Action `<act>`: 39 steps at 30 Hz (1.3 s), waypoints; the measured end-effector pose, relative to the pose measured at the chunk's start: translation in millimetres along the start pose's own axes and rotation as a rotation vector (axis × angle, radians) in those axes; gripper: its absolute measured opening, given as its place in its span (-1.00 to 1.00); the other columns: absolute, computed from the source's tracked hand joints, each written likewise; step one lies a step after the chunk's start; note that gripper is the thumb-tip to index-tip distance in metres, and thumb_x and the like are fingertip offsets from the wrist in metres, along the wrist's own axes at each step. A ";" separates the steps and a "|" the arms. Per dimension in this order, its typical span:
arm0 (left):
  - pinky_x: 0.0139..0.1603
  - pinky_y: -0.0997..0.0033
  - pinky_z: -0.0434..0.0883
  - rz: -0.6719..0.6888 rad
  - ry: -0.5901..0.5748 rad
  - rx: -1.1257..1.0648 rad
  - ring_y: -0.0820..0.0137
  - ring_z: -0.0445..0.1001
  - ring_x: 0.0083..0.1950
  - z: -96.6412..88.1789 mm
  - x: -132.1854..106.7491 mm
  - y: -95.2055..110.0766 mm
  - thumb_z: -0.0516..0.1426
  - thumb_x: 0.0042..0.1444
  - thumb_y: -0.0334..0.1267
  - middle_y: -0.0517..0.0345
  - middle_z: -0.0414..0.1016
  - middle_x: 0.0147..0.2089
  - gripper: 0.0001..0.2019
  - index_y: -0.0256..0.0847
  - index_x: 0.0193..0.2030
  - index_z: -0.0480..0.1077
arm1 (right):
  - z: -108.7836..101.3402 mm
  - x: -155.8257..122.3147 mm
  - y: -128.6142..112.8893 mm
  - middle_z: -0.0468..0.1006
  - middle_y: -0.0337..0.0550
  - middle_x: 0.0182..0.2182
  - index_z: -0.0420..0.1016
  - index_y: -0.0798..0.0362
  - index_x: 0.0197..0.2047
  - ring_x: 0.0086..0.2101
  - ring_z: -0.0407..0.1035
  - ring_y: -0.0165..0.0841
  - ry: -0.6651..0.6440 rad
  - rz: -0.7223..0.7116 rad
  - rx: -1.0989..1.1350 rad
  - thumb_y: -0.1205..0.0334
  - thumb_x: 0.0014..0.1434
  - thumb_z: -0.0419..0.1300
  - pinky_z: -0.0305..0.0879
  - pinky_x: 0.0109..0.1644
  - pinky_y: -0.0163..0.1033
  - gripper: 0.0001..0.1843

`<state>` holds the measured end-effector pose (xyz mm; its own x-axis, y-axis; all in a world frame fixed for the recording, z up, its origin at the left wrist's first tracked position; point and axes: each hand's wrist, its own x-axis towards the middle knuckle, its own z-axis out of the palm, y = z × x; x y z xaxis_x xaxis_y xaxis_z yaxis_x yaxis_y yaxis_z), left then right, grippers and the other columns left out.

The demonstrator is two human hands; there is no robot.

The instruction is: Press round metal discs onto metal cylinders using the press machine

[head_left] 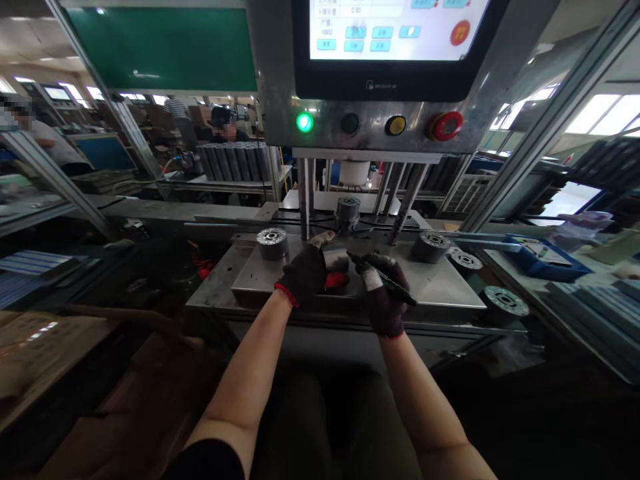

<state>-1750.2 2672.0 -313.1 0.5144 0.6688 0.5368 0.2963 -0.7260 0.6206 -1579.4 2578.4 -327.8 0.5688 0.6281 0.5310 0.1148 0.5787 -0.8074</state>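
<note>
Both my hands wear dark knit gloves with red cuffs and rest on the steel plate [440, 287] of a press machine. My left hand [303, 275] is closed around a small round metal part [336, 260] at the plate's middle. My right hand [383, 293] grips a dark marker pen [387, 280], its tip pointing left toward that part. A red piece [336, 281] shows between the two hands, under the part.
Round metal rotors stand on the plate at the left [273, 243] and right [431, 247]; others lie further right [505, 301]. Another sits under the press columns [347, 210]. A touchscreen [395, 30] and buttons hang above. A blue tray [545, 257] is right; co-workers work at the far left.
</note>
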 end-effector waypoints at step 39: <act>0.60 -0.24 0.47 0.091 -0.037 0.091 -0.05 0.56 0.49 -1.6 -1.1 -14.3 0.36 0.32 -0.10 -0.36 0.51 0.49 -0.14 -0.27 0.64 0.14 | -3.2 -12.8 -6.7 0.74 -0.15 -0.20 0.69 -0.06 -0.22 -0.16 0.65 -0.17 -0.165 -0.235 -0.178 0.06 0.29 0.41 0.59 0.21 0.12 -0.85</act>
<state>-1756.3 2681.8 -321.6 0.5709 0.5947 0.5660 0.3182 -0.7958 0.5153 -1584.8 2564.9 -330.0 0.3717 0.5725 0.7308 0.3760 0.6269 -0.6824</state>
